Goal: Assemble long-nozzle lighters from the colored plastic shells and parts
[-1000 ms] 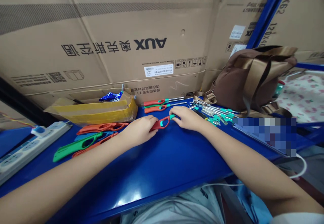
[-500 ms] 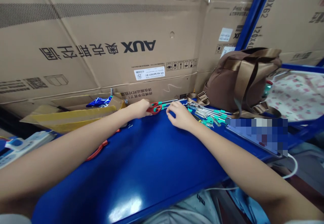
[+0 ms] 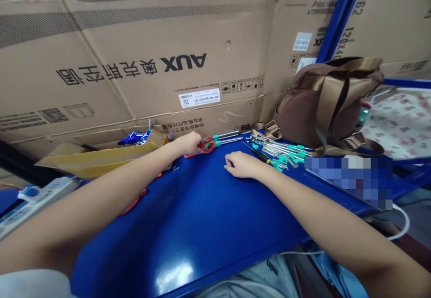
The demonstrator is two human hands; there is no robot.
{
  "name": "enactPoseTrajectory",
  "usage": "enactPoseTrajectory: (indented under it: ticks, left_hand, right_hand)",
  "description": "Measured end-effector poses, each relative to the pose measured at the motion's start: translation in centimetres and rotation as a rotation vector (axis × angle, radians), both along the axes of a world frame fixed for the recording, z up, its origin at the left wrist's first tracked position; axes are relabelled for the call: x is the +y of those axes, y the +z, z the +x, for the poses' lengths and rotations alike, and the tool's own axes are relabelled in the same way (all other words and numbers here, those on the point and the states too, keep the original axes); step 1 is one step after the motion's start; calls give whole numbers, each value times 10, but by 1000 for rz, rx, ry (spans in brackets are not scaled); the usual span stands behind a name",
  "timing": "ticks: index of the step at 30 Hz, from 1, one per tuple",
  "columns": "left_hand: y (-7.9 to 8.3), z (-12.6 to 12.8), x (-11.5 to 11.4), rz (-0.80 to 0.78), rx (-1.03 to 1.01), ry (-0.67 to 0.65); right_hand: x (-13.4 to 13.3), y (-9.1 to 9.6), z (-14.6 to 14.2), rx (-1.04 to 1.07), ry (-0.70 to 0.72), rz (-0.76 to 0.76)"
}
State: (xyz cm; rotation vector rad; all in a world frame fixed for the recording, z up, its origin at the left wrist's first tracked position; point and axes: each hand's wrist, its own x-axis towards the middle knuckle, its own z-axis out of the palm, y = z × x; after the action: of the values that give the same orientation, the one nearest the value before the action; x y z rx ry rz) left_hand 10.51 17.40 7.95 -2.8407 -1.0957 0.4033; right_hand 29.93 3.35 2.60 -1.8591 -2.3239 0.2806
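Note:
My left hand (image 3: 189, 144), fingers closed, is on a red-handled piece (image 3: 206, 145) at the back of the blue table (image 3: 202, 226). Teal fittings and thin metal rods extend rightward from it, and a second similar piece lies alongside. The hand hides part of the red loops. To the right, just above the tabletop or resting on it, my right hand (image 3: 237, 165) is curled in a loose fist with nothing showing in it. Beyond that hand lie several metal rods with teal ends (image 3: 278, 147) and a black-handled screwdriver (image 3: 261, 155).
A brown backpack (image 3: 303, 104) stands at the back right. Near the right edge lies a phone with a blurred screen (image 3: 336, 181). Behind the table rises a large cardboard sheet (image 3: 134, 28). On the left are a yellow-taped carton (image 3: 94, 159), a white power strip (image 3: 57, 194) and red pieces (image 3: 134, 202).
My right hand has drawn back toward me from the rods, its fingers curling in from a looser pinch. My left hand stays at the red-handled piece. The view has shifted slightly.

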Motion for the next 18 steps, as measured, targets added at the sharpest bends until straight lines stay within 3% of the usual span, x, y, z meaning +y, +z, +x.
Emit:
enactPoseTrajectory:
  ticks: [8,18]
  left_hand:
    - [4,-2,-9,142,-85,62]
    - [1,-3,-28,278,-150,-35]
  right_hand:
    - [-1,3,-1,-17,9,-19]
    - [-1,1,0,-10,16,-10]
